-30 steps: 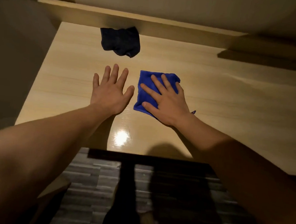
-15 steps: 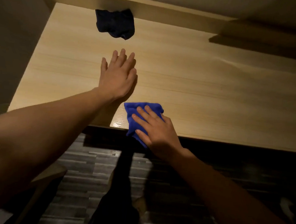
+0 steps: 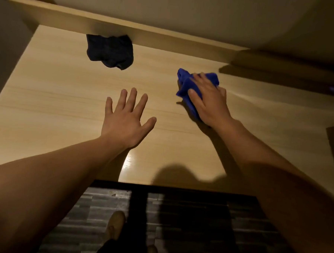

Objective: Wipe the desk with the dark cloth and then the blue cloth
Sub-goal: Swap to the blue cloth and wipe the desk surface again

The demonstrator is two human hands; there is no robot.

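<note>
- While our right-hand fingers (image 3: pixel 198 79) are pressing down flat over the bunched blue cloth (image 3: pixel 185 86), our right hand (image 3: pixel 208 101) is sweeping it far and right, away from the near edge where it was half a second ago.
- Our left hand (image 3: pixel 127 116) is resting splayed and empty on the desk (image 3: pixel 48 93), bracing us.
- We are judging the second wipe under way: the dark cloth (image 3: pixel 110 50) is lying discarded by the back ledge, well apart.

No legible text, label, brand, number or sign observed on any surface: the desk (image 3: pixel 67 94), the dark cloth (image 3: pixel 110 50) and the blue cloth (image 3: pixel 186 83) carry no readable markings.
</note>
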